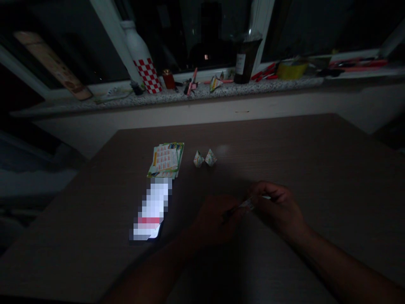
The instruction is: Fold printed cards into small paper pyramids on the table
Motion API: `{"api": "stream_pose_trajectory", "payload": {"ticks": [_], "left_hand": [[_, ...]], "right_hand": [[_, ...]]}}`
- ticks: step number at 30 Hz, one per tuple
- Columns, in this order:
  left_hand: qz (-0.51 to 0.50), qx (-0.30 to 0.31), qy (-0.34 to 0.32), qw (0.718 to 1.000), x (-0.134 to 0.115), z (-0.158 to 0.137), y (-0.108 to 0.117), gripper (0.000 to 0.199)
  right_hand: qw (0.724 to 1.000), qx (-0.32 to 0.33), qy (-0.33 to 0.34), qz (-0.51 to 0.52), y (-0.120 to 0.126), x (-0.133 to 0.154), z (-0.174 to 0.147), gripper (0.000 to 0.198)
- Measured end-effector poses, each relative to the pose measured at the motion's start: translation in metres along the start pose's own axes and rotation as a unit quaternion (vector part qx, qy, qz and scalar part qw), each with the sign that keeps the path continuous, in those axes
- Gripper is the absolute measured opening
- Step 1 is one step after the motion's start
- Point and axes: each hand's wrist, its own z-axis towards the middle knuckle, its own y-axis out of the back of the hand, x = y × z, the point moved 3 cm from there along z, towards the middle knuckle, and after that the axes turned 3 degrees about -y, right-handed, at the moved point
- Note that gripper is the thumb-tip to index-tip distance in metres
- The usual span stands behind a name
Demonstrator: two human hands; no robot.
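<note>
Over the middle of the table my left hand [218, 217] and my right hand [278, 207] are close together, both closed on one small piece of folded paper [248, 203]. Only a narrow pale strip of the paper shows between the fingers; the light is dim and its full shape is hidden. Beyond my left hand stand two small folded paper shapes [204, 158] with pointed tops, side by side. A stack of printed paper sheets [165, 158] lies to their left, with green edges and rows of orange print.
A lit phone [151, 209] lies left of my hands, just below the stack, its screen blurred. Behind the brown table [284, 143], a windowsill [196, 93] holds a red-checked white bottle [147, 69], a dark bag [245, 63], a tape roll [292, 70] and several pens.
</note>
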Motion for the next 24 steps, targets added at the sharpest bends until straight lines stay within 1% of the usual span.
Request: {"api": "stream_pose_trajectory", "payload": {"ticks": [3, 5, 7, 10, 13, 15, 19, 21, 24], "left_hand": [[-0.003, -0.016, 0.006, 1.000, 0.000, 0.000, -0.002, 0.030], [-0.012, -0.026, 0.010, 1.000, -0.001, 0.001, -0.002, 0.029], [-0.019, -0.040, 0.015, 0.999, -0.002, 0.002, 0.000, 0.029], [-0.028, -0.068, 0.042, 0.996, -0.001, 0.003, 0.006, 0.029], [-0.079, -0.088, 0.097, 0.988, 0.005, 0.004, 0.010, 0.031], [-0.152, -0.088, 0.134, 0.975, 0.010, 0.003, 0.008, 0.033], [-0.305, -0.063, 0.186, 0.932, 0.020, 0.003, -0.003, 0.037], [-0.347, -0.038, 0.201, 0.915, 0.023, 0.003, -0.009, 0.039], [-0.379, -0.022, 0.213, 0.900, 0.025, 0.004, -0.016, 0.040]], "right_hand": [[0.999, -0.010, -0.035, 0.000, -0.003, 0.000, -0.001, 0.012], [0.997, -0.003, -0.075, -0.006, -0.007, -0.004, -0.003, 0.015], [0.996, 0.006, -0.088, -0.008, -0.010, -0.008, -0.004, 0.016], [0.997, 0.027, -0.075, -0.003, -0.013, -0.014, -0.005, 0.015], [0.998, 0.045, -0.045, -0.003, -0.015, -0.013, -0.004, 0.017], [0.998, 0.048, -0.034, -0.007, -0.014, -0.011, -0.003, 0.017], [0.999, 0.040, -0.030, -0.016, -0.009, -0.005, 0.001, 0.019], [0.999, 0.041, -0.017, -0.025, -0.007, -0.002, 0.002, 0.020], [0.996, 0.077, -0.008, -0.032, -0.008, 0.001, 0.001, 0.017]]}}
